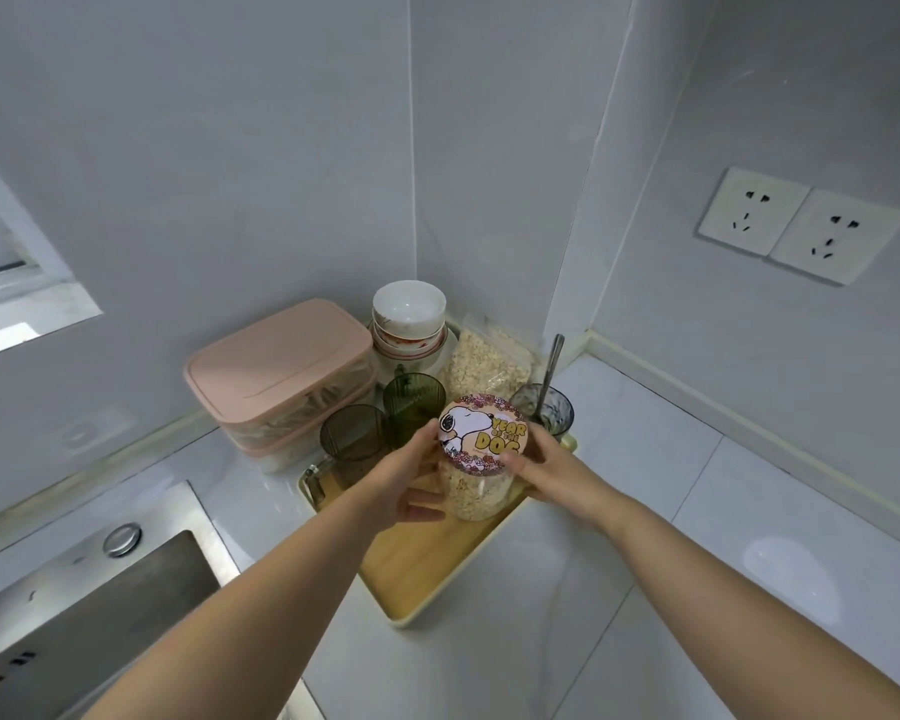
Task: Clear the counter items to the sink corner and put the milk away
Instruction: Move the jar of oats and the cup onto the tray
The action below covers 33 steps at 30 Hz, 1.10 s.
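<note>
A clear jar of oats (476,493) with a pink cartoon-dog lid stands on the wooden tray (427,558) in the counter corner. My left hand (404,483) curls round the jar's left side. My right hand (544,472) grips its right side just under the lid. Behind the jar on the tray are a dark glass mug (352,433), a green glass (414,400), a glass with a spoon in it (544,407), a bag of oats (492,363) and stacked white bowls (410,317). No milk is in view.
A pink lidded storage box (281,371) sits left of the tray against the wall. The steel sink (100,605) lies at the lower left. White countertop (671,511) stretches right of the tray. Two wall sockets (801,226) are on the right wall.
</note>
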### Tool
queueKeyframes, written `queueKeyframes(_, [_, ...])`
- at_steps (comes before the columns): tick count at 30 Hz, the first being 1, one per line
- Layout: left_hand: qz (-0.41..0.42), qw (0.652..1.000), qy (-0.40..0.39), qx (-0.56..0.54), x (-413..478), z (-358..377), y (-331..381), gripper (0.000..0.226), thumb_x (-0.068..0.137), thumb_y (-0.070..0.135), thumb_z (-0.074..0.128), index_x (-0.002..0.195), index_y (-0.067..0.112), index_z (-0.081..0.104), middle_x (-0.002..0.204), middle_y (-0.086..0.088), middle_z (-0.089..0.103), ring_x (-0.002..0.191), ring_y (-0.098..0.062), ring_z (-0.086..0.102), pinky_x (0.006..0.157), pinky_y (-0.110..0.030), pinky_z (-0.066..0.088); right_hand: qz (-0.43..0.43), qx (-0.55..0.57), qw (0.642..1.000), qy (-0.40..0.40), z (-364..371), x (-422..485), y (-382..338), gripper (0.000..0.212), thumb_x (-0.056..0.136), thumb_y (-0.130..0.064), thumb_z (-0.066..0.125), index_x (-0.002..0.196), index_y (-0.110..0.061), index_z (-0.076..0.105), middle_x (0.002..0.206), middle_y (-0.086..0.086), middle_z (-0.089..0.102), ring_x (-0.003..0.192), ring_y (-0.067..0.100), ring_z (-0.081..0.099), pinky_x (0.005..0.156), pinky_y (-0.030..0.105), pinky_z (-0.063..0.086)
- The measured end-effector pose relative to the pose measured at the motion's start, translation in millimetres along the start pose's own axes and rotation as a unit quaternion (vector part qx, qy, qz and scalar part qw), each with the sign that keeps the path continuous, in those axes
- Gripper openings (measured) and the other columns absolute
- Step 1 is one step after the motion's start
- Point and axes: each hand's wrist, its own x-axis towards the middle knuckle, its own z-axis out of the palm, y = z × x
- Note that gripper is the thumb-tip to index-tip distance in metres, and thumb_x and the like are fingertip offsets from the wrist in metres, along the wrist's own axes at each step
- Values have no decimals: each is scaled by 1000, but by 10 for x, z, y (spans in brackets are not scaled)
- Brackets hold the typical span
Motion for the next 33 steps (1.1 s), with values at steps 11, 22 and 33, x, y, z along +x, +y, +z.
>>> queueKeyframes(11, [9, 997, 54, 49, -69, 170, 9, 60, 90, 54, 47, 139, 20, 37, 130, -7, 50, 100, -30, 63, 68, -35, 58, 49, 98, 988, 111, 149, 108, 2, 32, 98, -32, 42, 128, -27, 53, 121, -3, 61, 111, 17, 56, 74, 35, 56])
queueKeyframes(22, [55, 986, 109, 112, -186, 241, -70, 51, 97, 44, 39, 137, 11, 41, 124, -10, 57, 97, -23, 60, 86, -38, 51, 68, 78, 982, 155, 226, 23, 55, 28, 93, -46, 47, 99, -21, 60, 109, 3, 65, 104, 23, 60, 97, 45, 48])
queueKeyframes(33, [179, 940, 61, 284, -862, 481, -328, 38, 98, 22, 40, 133, 8, 45, 123, -10, 55, 101, -22, 58, 75, -29, 46, 12, -14, 977, 212, 312, -917, 114, 25, 99, -29, 40, 106, -12, 57, 116, 8, 59, 116, 24, 53, 99, 31, 41])
